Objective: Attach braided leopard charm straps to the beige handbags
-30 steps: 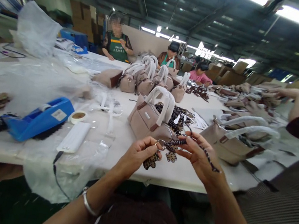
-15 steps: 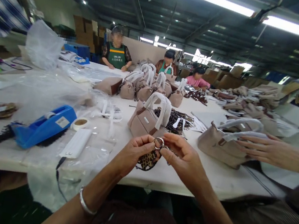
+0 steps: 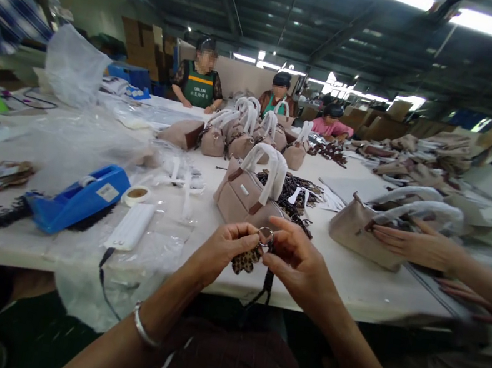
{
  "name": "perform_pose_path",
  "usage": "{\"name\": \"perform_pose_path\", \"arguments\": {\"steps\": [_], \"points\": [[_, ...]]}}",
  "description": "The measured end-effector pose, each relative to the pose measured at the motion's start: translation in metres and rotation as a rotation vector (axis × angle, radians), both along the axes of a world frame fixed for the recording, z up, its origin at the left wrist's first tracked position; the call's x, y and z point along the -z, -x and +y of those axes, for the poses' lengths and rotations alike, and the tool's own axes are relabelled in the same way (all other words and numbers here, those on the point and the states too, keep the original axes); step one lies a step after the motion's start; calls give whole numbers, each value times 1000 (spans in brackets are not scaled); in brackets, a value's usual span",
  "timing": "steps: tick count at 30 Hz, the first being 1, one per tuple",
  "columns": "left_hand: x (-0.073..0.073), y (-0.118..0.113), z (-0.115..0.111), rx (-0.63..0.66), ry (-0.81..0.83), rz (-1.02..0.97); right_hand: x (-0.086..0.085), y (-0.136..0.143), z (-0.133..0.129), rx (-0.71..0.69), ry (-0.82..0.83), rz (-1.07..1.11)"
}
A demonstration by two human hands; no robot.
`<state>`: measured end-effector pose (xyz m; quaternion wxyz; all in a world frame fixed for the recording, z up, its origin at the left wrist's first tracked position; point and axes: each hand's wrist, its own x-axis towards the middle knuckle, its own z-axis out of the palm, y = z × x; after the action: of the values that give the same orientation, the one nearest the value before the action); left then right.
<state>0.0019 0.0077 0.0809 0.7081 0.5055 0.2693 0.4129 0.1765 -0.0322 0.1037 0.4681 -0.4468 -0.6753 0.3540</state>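
Both hands meet over the table's near edge around a metal key ring (image 3: 265,236). My left hand (image 3: 228,251) pinches the ring's left side between thumb and fingers. A leopard-print charm (image 3: 245,261) hangs below those fingertips. On the other side, my right hand (image 3: 297,258) is closed on the ring's right side, and a dark braided cord (image 3: 267,284) dangles beneath it. Just behind the hands stands a beige handbag (image 3: 244,193) with white-wrapped handles (image 3: 272,169). How the cord joins the ring is too small to make out.
A blue tape dispenser (image 3: 79,198), a tape roll (image 3: 136,194) and a white device (image 3: 132,226) lie at left. Dark braided cords (image 3: 295,189) are heaped behind the handbag. At right, a co-worker's hand (image 3: 426,244) touches another bag (image 3: 361,230). More handbags (image 3: 240,142) and people are farther back.
A dark braided cord now hangs below my right hand. My hands stay together at the ring. The co-worker's hand at right has shifted left along the bag, and the view has moved slightly.
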Motion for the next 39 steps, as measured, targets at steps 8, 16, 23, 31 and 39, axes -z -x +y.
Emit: {"name": "perform_pose_path", "arguments": {"steps": [8,16,23,31,39], "points": [[11,2,-1,183,114,63,-3,-15,2,-58,-406,-418],[8,10,2,-104,-311,258,4,-14,4,46,0,-116],[0,0,-5,-84,-431,429,5,-5,5,79,319,203],[11,-6,2,-95,-309,405,15,-6,12,106,332,210],[15,-12,9,-173,-86,176,24,-14,19,13,282,170]]}}
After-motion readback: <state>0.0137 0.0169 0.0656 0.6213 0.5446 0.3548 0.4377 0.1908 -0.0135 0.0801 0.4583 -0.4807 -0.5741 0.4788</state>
